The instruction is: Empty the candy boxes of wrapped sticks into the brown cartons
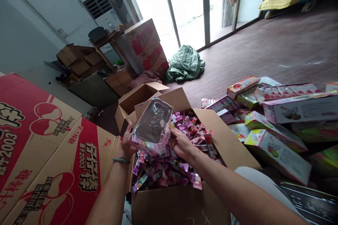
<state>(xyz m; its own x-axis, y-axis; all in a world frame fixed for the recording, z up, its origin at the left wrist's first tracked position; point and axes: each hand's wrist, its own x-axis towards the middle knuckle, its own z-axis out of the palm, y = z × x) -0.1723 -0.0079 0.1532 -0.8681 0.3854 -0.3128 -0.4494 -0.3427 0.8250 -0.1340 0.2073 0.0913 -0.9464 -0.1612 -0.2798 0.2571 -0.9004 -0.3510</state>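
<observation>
Head: half-curled hands [128, 144] [182, 144] around tray [153, 121]

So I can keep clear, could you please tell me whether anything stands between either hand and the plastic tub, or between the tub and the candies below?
Nothing visible does: the left hand and right hand hold the plastic tub directly, above wrapped candies in the open carton. The tub hides what lies straight beneath.
</observation>
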